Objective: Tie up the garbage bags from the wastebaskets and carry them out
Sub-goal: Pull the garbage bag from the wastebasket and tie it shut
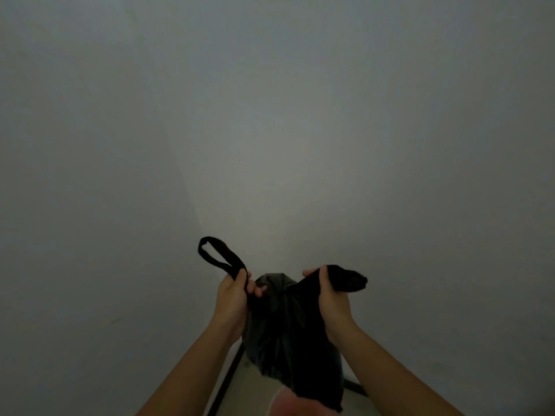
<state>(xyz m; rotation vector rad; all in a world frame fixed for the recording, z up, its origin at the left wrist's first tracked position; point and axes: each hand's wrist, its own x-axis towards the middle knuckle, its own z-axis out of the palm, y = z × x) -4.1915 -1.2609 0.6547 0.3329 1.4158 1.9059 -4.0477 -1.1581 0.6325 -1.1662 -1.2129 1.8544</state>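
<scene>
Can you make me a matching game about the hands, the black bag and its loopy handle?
Things:
1. left hand
2. right hand
3. garbage bag
4. wall

Descriptions:
A. plain and grey
B. hangs between both hands
C. grips the open loop handle
D. grips the bunched handle

Pairs: 1-C, 2-D, 3-B, 4-A

Dim grey light, brighter centre, dark vignetted corners, soft focus

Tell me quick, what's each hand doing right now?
Left hand: closed on the bag's looped handle.
Right hand: closed on the other handle of the garbage bag.
</scene>
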